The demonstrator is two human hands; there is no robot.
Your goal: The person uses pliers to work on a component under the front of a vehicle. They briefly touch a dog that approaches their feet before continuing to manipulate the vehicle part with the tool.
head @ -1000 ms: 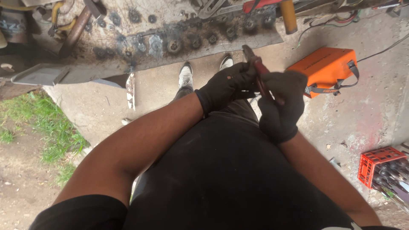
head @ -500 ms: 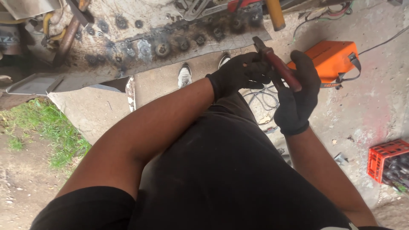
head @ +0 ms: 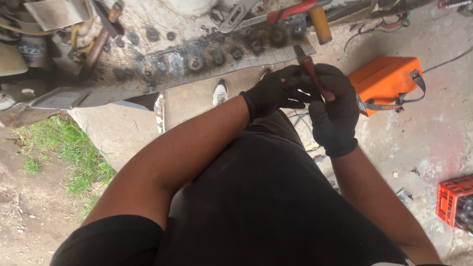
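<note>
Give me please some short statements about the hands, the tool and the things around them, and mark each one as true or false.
1. Both hands wear black gloves. True: the left hand and the right hand are both gloved.
2. The right hand holds a red-handled tool. True.
3. The left hand rests on the orange case. False: it is at the tool, apart from the orange case, which lies on the concrete floor.
4. The red crate stands on the grass. False: the red crate is on the concrete at the right edge; the grass is at the left.
5. A white shoe shows below the metal workbench. True.
</note>
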